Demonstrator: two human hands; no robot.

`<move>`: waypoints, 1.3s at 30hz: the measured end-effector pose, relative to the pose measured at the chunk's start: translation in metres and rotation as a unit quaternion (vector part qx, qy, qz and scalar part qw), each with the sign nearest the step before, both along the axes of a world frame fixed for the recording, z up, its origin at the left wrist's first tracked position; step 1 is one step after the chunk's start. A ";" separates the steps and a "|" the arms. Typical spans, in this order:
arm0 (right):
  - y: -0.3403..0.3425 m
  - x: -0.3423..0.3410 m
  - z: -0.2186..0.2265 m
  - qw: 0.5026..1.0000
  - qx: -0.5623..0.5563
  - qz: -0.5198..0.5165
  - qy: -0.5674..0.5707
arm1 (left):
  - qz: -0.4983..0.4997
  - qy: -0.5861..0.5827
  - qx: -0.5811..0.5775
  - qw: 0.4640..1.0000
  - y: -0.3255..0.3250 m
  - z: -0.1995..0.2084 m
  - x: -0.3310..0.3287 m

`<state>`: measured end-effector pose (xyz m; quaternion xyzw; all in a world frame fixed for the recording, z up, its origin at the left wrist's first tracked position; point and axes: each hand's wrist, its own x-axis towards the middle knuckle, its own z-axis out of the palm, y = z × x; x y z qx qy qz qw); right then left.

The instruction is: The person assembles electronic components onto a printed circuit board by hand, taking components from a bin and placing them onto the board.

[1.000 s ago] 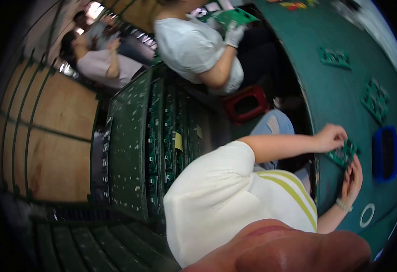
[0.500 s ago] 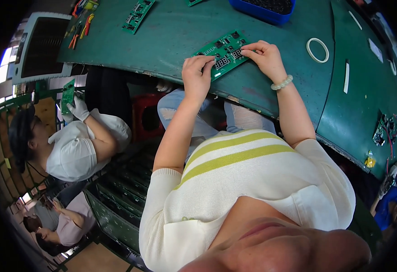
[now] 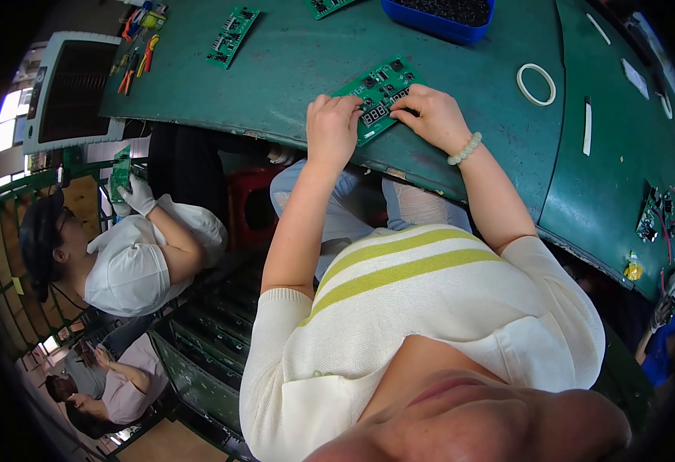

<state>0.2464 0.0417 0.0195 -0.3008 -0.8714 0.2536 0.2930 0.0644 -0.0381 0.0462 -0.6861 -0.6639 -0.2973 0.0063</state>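
currently, one green rectangular circuit board (image 3: 377, 91) lies on the dark-green tabletop (image 3: 484, 85), touched by one bare left hand (image 3: 333, 129) and one bare right hand (image 3: 432, 117); whether clamped, i cannot tell; two similar boards (image 3: 233, 36) lie beyond.

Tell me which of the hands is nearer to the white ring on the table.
Right. The right hand is at the circuit board's right side, left of the white ring; the left hand, at the board's left side, is farther from it.
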 end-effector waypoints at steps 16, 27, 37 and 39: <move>-0.003 0.000 0.004 0.999 0.019 -0.026 -0.008 | -0.019 -0.047 0.039 0.998 0.007 -0.009 0.005; -0.010 0.000 0.010 0.990 -0.039 -0.130 -0.027 | -0.041 0.039 0.036 0.998 0.008 -0.006 0.009; -0.023 -0.012 0.007 0.978 0.010 -0.200 -0.063 | -0.039 0.089 -0.038 0.995 0.010 0.000 0.011; -0.023 -0.012 0.009 0.977 0.011 -0.200 -0.073 | -0.037 0.079 -0.040 0.995 0.010 -0.001 0.012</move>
